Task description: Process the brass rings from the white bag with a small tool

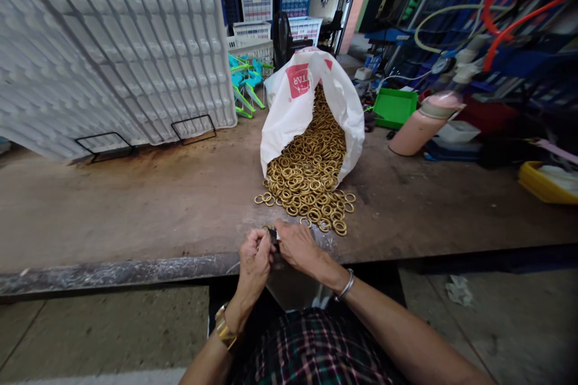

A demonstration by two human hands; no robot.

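At the table's front edge, my left hand [256, 254] is closed, its thumb and fingers pinching a small dark piece [273, 234]. Close beside it, my right hand [295, 245] has its fingers bent around the other side of the same dark piece; a bit of white shows between the hands. Just beyond them, brass-coloured rings [311, 192] spill onto the table from a white sack [283, 126] with a red print. A grey, shiny surface [293, 286] lies below my hands, over the lap.
Stacked white ribbed trays [135, 42] stand at the left on the brown table [135, 210]. Green and blue clips [246, 84] lie behind. A pink bottle [419, 129], green bin [395, 107] and yellow tray [546, 183] are at the right.
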